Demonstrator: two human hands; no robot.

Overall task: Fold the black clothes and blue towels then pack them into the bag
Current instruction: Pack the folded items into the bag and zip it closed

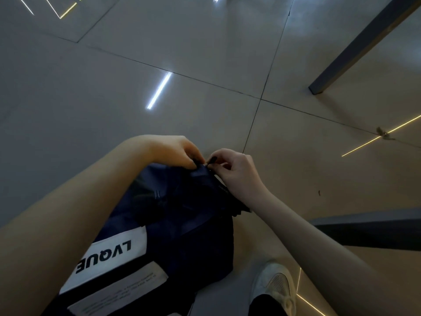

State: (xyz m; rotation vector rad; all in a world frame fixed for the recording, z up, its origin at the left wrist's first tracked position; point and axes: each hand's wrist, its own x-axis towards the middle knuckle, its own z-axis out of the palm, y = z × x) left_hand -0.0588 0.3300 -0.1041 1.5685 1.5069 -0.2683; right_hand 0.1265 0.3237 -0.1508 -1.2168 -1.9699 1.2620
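A dark navy bag with a white label reading LVQUE stands on the tiled floor below me. My left hand pinches the fabric at the bag's far top end. My right hand meets it there, fingers closed on a small black zipper pull. The bag's inside is hidden. No black clothes or blue towels show in this view.
A grey table leg slants down at the upper right. A dark grey bar runs along the right, behind my right forearm. My white shoe rests on the floor just right of the bag. Glossy floor tiles spread ahead.
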